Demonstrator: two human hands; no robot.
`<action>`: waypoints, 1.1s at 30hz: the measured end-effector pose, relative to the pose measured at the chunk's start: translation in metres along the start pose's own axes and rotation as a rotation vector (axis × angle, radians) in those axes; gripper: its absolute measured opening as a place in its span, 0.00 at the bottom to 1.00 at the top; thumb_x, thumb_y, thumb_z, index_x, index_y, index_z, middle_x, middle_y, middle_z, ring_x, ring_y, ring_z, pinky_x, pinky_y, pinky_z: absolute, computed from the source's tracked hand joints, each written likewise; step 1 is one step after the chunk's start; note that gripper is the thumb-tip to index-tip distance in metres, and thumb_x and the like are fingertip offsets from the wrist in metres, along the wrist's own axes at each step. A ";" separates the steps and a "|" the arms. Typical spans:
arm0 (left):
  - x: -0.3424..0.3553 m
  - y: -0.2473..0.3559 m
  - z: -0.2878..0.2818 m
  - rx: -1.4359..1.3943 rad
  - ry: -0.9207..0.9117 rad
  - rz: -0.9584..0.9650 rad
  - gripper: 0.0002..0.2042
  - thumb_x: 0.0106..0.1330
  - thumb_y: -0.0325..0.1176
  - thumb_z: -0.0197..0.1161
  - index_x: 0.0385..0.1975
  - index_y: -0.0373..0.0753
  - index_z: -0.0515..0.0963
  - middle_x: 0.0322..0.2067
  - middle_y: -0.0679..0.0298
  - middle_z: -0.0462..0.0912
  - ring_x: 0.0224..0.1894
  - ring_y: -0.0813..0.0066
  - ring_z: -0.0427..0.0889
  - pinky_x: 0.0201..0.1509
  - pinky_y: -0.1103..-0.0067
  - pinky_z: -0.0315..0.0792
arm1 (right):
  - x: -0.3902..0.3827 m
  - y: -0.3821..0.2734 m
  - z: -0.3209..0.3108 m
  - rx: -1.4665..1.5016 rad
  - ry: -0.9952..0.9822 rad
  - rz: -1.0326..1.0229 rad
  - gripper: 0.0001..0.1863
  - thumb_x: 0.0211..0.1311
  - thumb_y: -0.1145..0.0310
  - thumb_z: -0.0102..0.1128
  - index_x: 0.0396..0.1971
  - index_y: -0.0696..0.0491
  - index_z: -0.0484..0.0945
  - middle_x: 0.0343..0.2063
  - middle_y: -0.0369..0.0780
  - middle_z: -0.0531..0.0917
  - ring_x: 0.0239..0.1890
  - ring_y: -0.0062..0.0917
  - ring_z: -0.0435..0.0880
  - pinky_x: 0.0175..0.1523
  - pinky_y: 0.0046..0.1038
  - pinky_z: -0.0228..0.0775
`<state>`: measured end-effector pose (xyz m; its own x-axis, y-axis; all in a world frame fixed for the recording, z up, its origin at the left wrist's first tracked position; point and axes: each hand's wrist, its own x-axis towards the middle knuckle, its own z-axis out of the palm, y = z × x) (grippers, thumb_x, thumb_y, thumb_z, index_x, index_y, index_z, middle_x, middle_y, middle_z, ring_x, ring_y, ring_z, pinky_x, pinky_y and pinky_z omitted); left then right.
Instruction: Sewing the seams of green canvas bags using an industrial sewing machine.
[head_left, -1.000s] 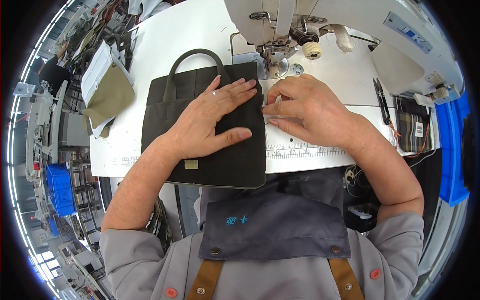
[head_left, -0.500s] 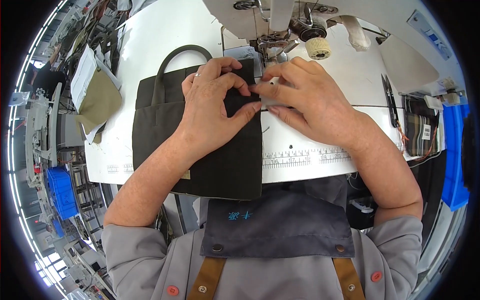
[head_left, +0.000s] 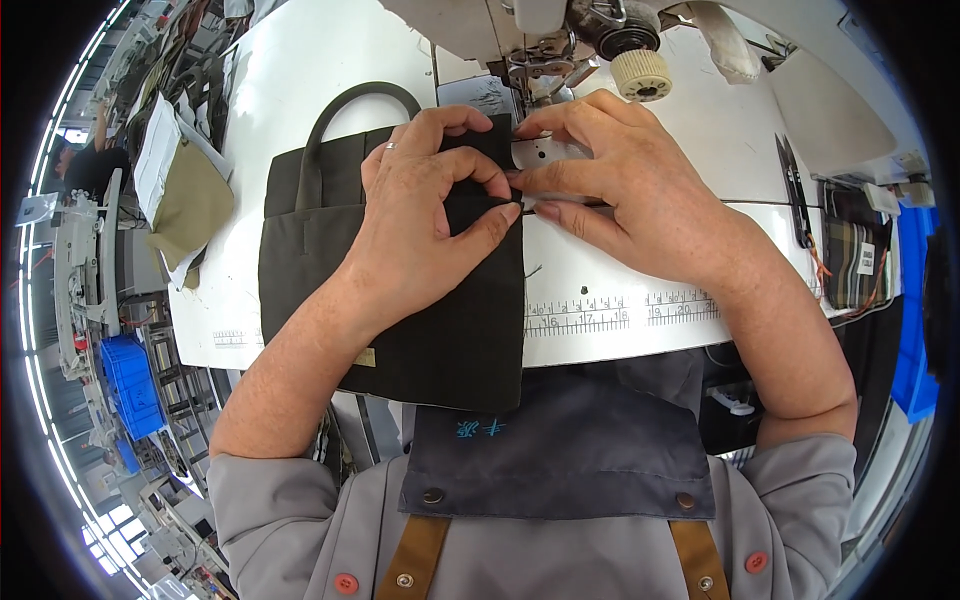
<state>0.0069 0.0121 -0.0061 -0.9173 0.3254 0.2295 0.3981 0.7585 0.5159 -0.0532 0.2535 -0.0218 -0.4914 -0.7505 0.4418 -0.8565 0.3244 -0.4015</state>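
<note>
The left hand (head_left: 415,215) has gone from lying flat across the dark fabric bag (head_left: 440,330) to curling at its right edge, thumb and forefinger drawn close together; whether cloth is pinched between them I cannot tell. The right hand (head_left: 640,190) is at the same spot, forefinger at the edge, thumb a little apart; its hold is also unclear. So the work now seems centred on that short stretch of edge, with neither palm pressing the bag flat. The bag lies on the worktop (head_left: 620,345), handle (head_left: 330,120) away from the person, beside the sewing machine (head_left: 440,30), its near end overhanging.
</note>
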 end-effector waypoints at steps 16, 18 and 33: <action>0.000 -0.001 0.008 -0.031 0.077 -0.021 0.07 0.57 0.25 0.76 0.30 0.37 0.82 0.59 0.56 0.80 0.63 0.57 0.78 0.68 0.64 0.69 | -0.001 -0.001 0.000 -0.014 -0.005 0.023 0.15 0.60 0.66 0.75 0.48 0.46 0.92 0.59 0.39 0.83 0.59 0.36 0.78 0.64 0.40 0.70; -0.001 0.001 0.008 -0.010 0.073 -0.018 0.07 0.58 0.26 0.76 0.31 0.37 0.82 0.60 0.56 0.80 0.63 0.56 0.77 0.69 0.64 0.67 | -0.001 -0.001 0.001 -0.016 0.000 0.019 0.16 0.59 0.67 0.75 0.48 0.46 0.92 0.59 0.39 0.83 0.59 0.36 0.79 0.64 0.41 0.70; -0.004 0.009 0.010 0.134 0.048 -0.029 0.08 0.64 0.30 0.69 0.39 0.42 0.78 0.63 0.56 0.73 0.66 0.53 0.71 0.70 0.55 0.57 | -0.004 -0.008 0.001 -0.031 0.064 -0.116 0.11 0.53 0.72 0.75 0.38 0.51 0.87 0.51 0.37 0.85 0.46 0.33 0.83 0.49 0.37 0.71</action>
<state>0.0139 0.0233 -0.0110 -0.9257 0.2778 0.2567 0.3644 0.8367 0.4088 -0.0443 0.2531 -0.0210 -0.3971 -0.7462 0.5343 -0.9120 0.2558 -0.3205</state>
